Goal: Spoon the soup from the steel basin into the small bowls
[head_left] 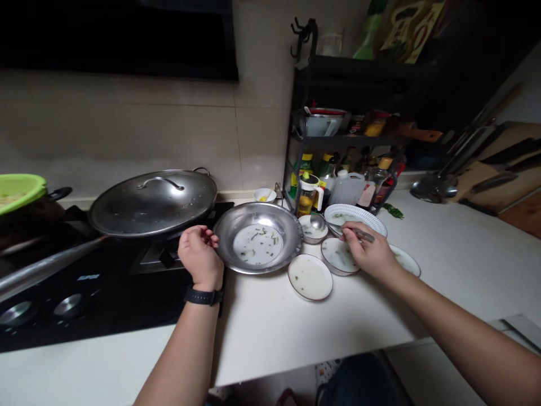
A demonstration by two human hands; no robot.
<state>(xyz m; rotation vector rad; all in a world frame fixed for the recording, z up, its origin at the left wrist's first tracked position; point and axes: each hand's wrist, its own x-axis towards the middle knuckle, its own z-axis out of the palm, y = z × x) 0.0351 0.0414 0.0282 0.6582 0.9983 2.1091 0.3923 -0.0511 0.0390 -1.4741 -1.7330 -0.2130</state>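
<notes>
My right hand [367, 248] grips the handle of a metal spoon [318, 222]. Its round scoop is over a small bowl [311, 235] beside the oil jug. Below that hand sits another small bowl [338, 256] of pale liquid with green bits. Loosely curled, my left hand [200, 254] is at the left rim of a wide metal basin [224, 242]; whether the fingertips touch it I cannot tell. Cloudy whitish liquid with green shreds lies in the basin. A brown-rimmed bowl [310, 277] stands in front, a striped bowl [376, 225] behind, and another bowl [408, 260] is partly hidden by my right arm.
A lidded wok [154, 203] stands on the black stove [114, 299] at left, its long handle pointing toward me. Behind the bowls are an oil jug [307, 194] and a black rack [291, 129] of bottles. Ladles [429, 189] and a knife block [473, 180] are far right.
</notes>
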